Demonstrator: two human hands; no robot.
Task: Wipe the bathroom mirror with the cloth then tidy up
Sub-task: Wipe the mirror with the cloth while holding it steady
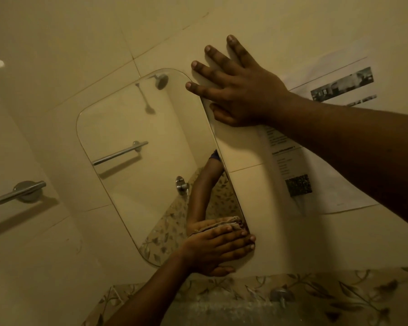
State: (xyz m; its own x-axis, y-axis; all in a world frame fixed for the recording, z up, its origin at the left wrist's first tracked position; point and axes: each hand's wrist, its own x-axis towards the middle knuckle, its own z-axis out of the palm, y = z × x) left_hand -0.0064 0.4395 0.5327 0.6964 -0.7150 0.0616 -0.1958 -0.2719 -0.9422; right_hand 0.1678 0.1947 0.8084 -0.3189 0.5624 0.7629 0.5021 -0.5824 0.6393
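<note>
Dim, yellowish light; view tilted. A rounded-corner mirror [141, 147] hangs on the cream tiled wall [68, 38].

Left hand [218, 251] at the mirror's lower right corner, fingers laid flat and close together, pressing a folded cloth [224, 228] against the glass. Only a thin edge of the cloth shows above the fingers, plus its reflection just above; fingertips reach slightly past the mirror's edge onto the tile.

Right hand [236, 90] higher up, palm flat and fingers spread, resting on the wall at the mirror's upper right edge. Little finger and thumb overlap the rim of the glass; the other fingers lie on tile. It holds nothing.

A printed paper notice [316, 175] with a grey photo and a dark square patch is stuck on the wall just right of the mirror, partly hidden behind the right forearm.

A metal towel bar [17, 192] is fixed to the wall at far left. The glass reflects a shower head, another bar, a tap fitting and the left forearm.

Below the mirror runs a band of leaf-patterned tiles [316, 292].
</note>
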